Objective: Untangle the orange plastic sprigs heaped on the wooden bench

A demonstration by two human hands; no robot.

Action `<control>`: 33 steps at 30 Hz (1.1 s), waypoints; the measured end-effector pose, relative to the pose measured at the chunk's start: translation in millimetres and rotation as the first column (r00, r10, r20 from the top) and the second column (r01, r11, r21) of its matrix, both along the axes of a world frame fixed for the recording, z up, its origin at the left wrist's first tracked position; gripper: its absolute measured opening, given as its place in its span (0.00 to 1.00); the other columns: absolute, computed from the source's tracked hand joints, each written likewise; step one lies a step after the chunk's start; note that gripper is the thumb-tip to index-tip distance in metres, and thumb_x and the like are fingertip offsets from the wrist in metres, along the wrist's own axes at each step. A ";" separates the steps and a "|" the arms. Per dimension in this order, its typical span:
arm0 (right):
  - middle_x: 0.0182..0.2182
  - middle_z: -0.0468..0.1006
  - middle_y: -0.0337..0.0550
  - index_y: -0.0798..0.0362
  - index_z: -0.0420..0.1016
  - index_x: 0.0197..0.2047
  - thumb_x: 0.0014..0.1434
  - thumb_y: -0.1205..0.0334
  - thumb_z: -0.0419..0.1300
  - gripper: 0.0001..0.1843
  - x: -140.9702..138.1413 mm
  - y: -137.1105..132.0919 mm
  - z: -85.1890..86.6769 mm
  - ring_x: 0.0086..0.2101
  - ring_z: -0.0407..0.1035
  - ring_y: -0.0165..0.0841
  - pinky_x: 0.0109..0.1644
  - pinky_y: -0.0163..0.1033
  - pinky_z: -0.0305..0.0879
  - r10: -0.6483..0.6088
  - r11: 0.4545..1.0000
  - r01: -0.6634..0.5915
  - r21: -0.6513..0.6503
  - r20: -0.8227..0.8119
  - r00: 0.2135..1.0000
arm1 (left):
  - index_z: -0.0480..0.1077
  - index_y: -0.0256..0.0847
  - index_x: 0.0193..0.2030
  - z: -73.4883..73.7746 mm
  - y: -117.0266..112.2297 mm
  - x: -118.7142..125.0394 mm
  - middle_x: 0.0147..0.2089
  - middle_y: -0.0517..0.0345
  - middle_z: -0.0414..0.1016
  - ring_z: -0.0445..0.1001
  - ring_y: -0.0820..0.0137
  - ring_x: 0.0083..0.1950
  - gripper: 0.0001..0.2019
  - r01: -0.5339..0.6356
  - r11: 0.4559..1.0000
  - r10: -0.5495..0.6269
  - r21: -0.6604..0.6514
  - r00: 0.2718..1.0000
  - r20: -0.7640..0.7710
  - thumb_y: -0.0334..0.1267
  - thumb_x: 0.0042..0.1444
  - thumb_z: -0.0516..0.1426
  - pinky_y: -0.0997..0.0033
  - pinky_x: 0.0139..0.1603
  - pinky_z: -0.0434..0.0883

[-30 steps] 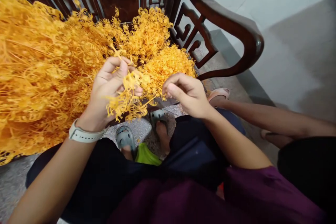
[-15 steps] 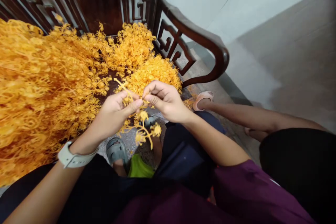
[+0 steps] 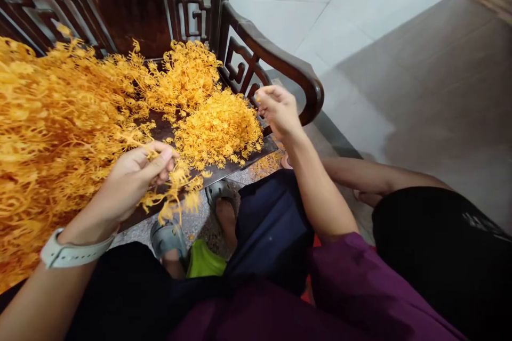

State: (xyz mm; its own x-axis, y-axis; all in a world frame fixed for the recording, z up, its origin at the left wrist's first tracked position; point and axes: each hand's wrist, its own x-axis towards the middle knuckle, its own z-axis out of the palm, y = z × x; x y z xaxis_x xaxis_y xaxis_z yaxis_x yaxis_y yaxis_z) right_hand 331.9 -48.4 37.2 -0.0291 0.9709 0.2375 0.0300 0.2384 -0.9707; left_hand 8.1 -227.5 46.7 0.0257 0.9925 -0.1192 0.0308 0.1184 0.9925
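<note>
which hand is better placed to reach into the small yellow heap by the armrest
Probably the right hand: it is raised beside the yellow heap, near the armrest, and seems to hold little, if anything. The left hand is close too, but pinches a yellow sprig.

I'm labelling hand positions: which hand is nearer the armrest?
Right. The right hand overlaps the armrest in view; the left hand is well to its left, holding a sprig.

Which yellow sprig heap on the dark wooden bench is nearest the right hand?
The rounded yellow heap at the bench's front right corner; others lie farther left or behind.
</note>
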 end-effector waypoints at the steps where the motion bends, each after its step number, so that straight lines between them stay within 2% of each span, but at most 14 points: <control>1: 0.29 0.72 0.37 0.50 0.77 0.38 0.56 0.45 0.74 0.19 -2.7 5.6 -9.4 0.27 0.63 0.28 0.33 0.39 0.62 0.043 0.999 -0.042 -0.016 0.079 0.996 | 0.82 0.42 0.39 -2.2 1.4 3.2 0.27 0.57 0.71 0.65 0.73 0.25 0.17 -0.028 0.999 0.029 -0.039 0.999 0.027 0.55 0.57 0.71 0.78 0.22 0.63; 5: 0.34 0.77 0.41 0.52 0.80 0.42 0.56 0.45 0.73 0.21 -17.8 24.4 -34.7 0.30 0.66 0.30 0.36 0.41 0.65 0.155 0.986 -0.164 0.010 0.270 0.950 | 0.85 0.42 0.41 -3.3 3.8 16.9 0.33 0.53 0.78 0.72 0.72 0.29 0.18 -0.026 0.997 0.029 -0.068 0.998 0.050 0.53 0.55 0.74 0.77 0.26 0.71; 7: 0.37 0.79 0.43 0.53 0.81 0.44 0.56 0.45 0.73 0.21 -19.3 32.9 -37.2 0.34 0.68 0.31 0.39 0.41 0.66 0.142 0.986 -0.164 0.040 0.333 0.932 | 0.86 0.41 0.40 0.3 3.1 21.8 0.32 0.52 0.80 0.74 0.71 0.28 0.17 -0.019 0.996 0.028 -0.086 0.994 0.105 0.51 0.52 0.76 0.76 0.26 0.72; 10: 0.38 0.80 0.44 0.53 0.82 0.42 0.60 0.45 0.71 0.19 -20.0 30.5 -28.8 0.38 0.69 0.33 0.41 0.41 0.64 0.072 0.983 -0.129 0.130 0.371 0.926 | 0.86 0.40 0.42 7.1 2.1 29.2 0.29 0.52 0.81 0.79 0.68 0.28 0.18 -0.032 0.983 0.069 -0.181 0.977 0.204 0.46 0.48 0.78 0.74 0.27 0.76; 13: 0.36 0.78 0.42 0.51 0.79 0.40 0.66 0.41 0.67 0.20 -36.4 -2.9 -12.0 0.33 0.66 0.30 0.38 0.39 0.63 0.103 0.986 -0.132 0.103 0.247 0.963 | 0.84 0.39 0.41 9.7 4.9 40.7 0.33 0.52 0.84 0.82 0.67 0.32 0.21 -0.118 0.978 0.158 -0.175 0.959 0.237 0.41 0.40 0.80 0.72 0.31 0.79; 15: 0.39 0.78 0.42 0.50 0.78 0.43 0.67 0.38 0.66 0.22 -57.1 -38.6 -1.4 0.35 0.70 0.31 0.38 0.38 0.66 0.288 0.958 -0.287 -0.025 0.116 0.951 | 0.83 0.40 0.41 6.9 9.6 48.9 0.32 0.56 0.83 0.81 0.68 0.32 0.24 -0.169 0.979 0.194 -0.118 0.949 0.250 0.37 0.35 0.81 0.72 0.33 0.80; 17: 0.44 0.79 0.43 0.50 0.79 0.47 0.66 0.37 0.68 0.23 -78.8 -75.0 5.9 0.40 0.73 0.32 0.41 0.38 0.69 0.508 0.854 -0.501 -0.136 0.017 0.861 | 0.80 0.41 0.41 1.2 14.9 54.3 0.31 0.60 0.81 0.80 0.70 0.32 0.25 -0.201 0.978 0.209 -0.057 0.943 0.259 0.37 0.34 0.81 0.72 0.34 0.80; 18: 0.46 0.80 0.43 0.50 0.79 0.48 0.64 0.39 0.71 0.23 -88.2 -90.2 7.7 0.42 0.73 0.32 0.43 0.38 0.70 0.589 0.795 -0.585 -0.160 -0.024 0.808 | 0.78 0.41 0.39 -2.0 16.9 55.5 0.32 0.61 0.80 0.80 0.71 0.32 0.25 -0.220 0.975 0.217 -0.016 0.941 0.258 0.37 0.34 0.81 0.73 0.35 0.79; 19: 0.47 0.80 0.43 0.51 0.80 0.49 0.62 0.42 0.73 0.23 -95.9 -102.2 8.3 0.43 0.73 0.32 0.44 0.38 0.71 0.626 0.760 -0.627 -0.172 -0.069 0.777 | 0.76 0.42 0.37 -4.9 18.1 55.5 0.33 0.61 0.80 0.80 0.71 0.33 0.25 -0.231 0.973 0.218 0.023 0.943 0.251 0.38 0.34 0.81 0.74 0.35 0.79; 21: 0.43 0.80 0.41 0.52 0.80 0.47 0.60 0.44 0.75 0.22 -105.4 -115.0 6.0 0.41 0.72 0.31 0.44 0.37 0.69 0.622 0.745 -0.639 -0.191 -0.146 0.769 | 0.74 0.42 0.37 -8.4 18.1 53.0 0.36 0.60 0.81 0.81 0.71 0.35 0.26 -0.221 0.972 0.200 0.074 0.954 0.221 0.39 0.35 0.81 0.75 0.35 0.78; 25: 0.28 0.72 0.34 0.53 0.74 0.32 0.59 0.44 0.76 0.23 -103.8 -109.0 -3.3 0.31 0.63 0.27 0.37 0.35 0.60 0.500 0.795 -0.550 -0.255 -0.238 0.833 | 0.80 0.40 0.43 -6.5 13.2 43.6 0.37 0.55 0.84 0.82 0.70 0.36 0.23 -0.136 0.990 0.128 0.044 0.982 0.137 0.40 0.43 0.80 0.74 0.36 0.78; 28: 0.28 0.68 0.33 0.52 0.73 0.31 0.58 0.46 0.78 0.23 -98.0 -103.3 -5.5 0.30 0.60 0.26 0.37 0.35 0.58 0.484 0.798 -0.550 -0.247 -0.283 0.828 | 0.84 0.39 0.46 -3.2 10.4 39.0 0.41 0.49 0.87 0.83 0.68 0.39 0.18 -0.134 0.990 0.129 0.049 0.987 0.096 0.44 0.52 0.78 0.72 0.40 0.79; 33: 0.30 0.71 0.36 0.50 0.72 0.33 0.61 0.44 0.75 0.23 -99.9 -111.2 0.1 0.32 0.66 0.28 0.39 0.38 0.67 0.491 0.749 -0.600 -0.279 -0.374 0.787 | 0.85 0.40 0.47 -3.4 9.2 37.0 0.42 0.48 0.87 0.84 0.63 0.42 0.16 -0.096 0.994 0.091 0.051 0.991 0.098 0.50 0.60 0.72 0.66 0.44 0.80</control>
State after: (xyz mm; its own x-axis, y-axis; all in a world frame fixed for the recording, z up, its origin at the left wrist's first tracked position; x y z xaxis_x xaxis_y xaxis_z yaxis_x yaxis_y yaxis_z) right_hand 232.1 -159.6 37.3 -0.5721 0.8187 -0.0503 -0.2580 -0.2378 -0.9364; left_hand 45.1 -218.3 43.3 -0.0588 0.9961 -0.0658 -0.0731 0.0615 0.9954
